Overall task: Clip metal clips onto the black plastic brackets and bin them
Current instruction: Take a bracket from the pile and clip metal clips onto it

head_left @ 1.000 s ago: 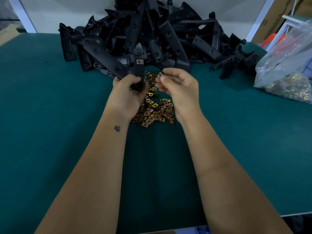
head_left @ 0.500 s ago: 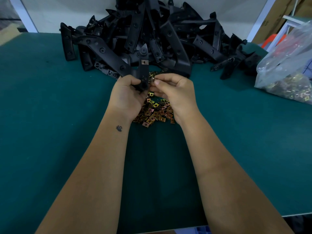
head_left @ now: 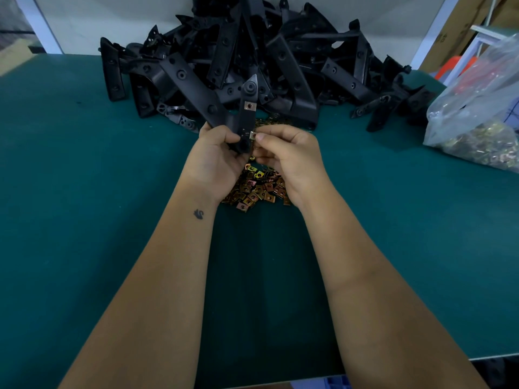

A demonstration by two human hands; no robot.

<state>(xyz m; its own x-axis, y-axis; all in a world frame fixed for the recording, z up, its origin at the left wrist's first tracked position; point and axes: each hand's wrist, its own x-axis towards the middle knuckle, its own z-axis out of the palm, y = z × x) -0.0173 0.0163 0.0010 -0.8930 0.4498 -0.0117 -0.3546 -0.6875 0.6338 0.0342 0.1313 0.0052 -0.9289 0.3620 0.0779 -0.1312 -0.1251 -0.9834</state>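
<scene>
A: How will the bracket handle?

B: It looks like moulded black plastic, stiff and light, long and narrow. The left hand grips it round the lower end, fingers curled about it, so it stands nearly upright above the loose clips on the green table. Low down is a sound place to hold: the flat face and the right edge stay free for the work.

A: And the clip?

B: Small, thin sheet metal, probably springy and a bit slick, with edges that could nip. The right hand pinches one clip between thumb and forefinger and holds it against the bracket's right edge, just above the left thumb. It likely has to go on square, or it will cock and jam. One clip already sits higher up the bracket.

A: What differs from half a second ago?

B: Little. The bracket stands much as it did, the upper clip in the same place. The right fingertips, which were just short of the bracket, are now at its edge, and the second clip shows against the plastic. Whether it is fully seated cannot be told.

A: The rest?

B: The pile of brackets behind and the bag at the right have not moved. No bin shows.
</scene>
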